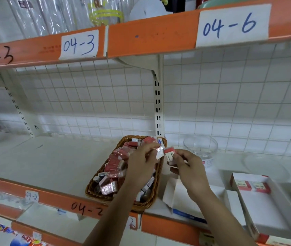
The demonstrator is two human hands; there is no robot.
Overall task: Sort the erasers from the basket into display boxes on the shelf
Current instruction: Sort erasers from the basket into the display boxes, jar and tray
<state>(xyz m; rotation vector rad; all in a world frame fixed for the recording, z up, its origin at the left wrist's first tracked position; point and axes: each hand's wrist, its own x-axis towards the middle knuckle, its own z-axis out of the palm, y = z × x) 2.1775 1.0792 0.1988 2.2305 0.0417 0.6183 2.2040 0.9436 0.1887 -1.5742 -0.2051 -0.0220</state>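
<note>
- The right hand [190,168] pinches one eraser [169,155] between thumb and curled fingers, gripping its lower, white part. The red-banded end sticks up and free.
- The eraser's long axis runs close to upright, leaning a little to the left at the top. It is held in the air just off the right rim of the basket [104,197], not over any box.
- The left hand [141,164] hovers over the basket's heap, its fingertips closed on a shiny wrapped piece [159,151]. I cannot tell whether that is a second eraser or only loose film. It sits just beside the red end of the held eraser, nearly touching.
- The display box [268,215] lies to the right of the right hand and nearer the body, on the same shelf [52,166]. Two erasers [252,185] already lie flat, side by side, against its far wall.
- An open white box [178,194] lies directly under the right wrist, between basket and display box. Its contents are hidden from me.
- My reading: the right hand is the nearer one and should carry. The move turns on tipping the eraser from upright to flat to match the pair in the box, then travelling right and down.
- A clear jar [201,148] stands behind the right hand, off that path.
</note>
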